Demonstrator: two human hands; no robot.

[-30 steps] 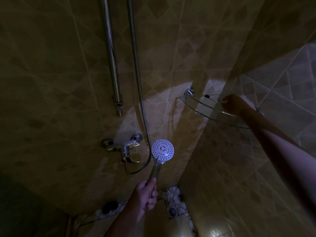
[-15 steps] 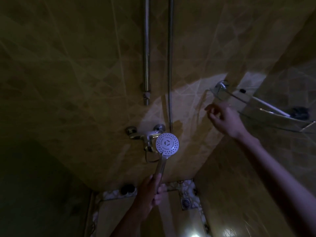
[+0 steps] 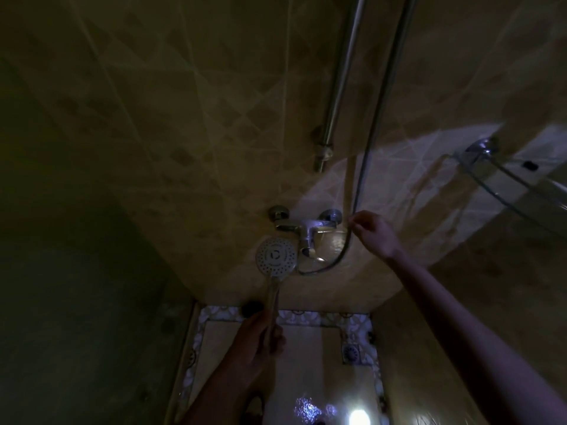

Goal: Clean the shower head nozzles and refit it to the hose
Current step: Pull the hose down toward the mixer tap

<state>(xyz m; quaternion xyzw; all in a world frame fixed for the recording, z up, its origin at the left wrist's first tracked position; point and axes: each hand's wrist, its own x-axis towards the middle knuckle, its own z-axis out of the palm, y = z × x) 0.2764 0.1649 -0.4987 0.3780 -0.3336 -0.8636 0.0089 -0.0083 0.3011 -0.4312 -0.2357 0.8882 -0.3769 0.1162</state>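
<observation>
Held upright in the left hand (image 3: 260,335), the shower head (image 3: 276,256) shows a pale, matt plastic-looking face dotted with nozzle holes above a shiny chrome handle. At the right hand's (image 3: 372,233) fingertips hangs the hose (image 3: 372,142), dull grey metal. Between the two grips, the mixer tap (image 3: 306,230) gleams in polished chrome. Glossy glazed wall tiles (image 3: 184,102) lie behind; a clear glass shelf (image 3: 503,179) sits beyond the right hand.

Tiled shower floor (image 3: 306,357), square drain (image 3: 350,353), glass corner shelf (image 3: 503,176)
</observation>
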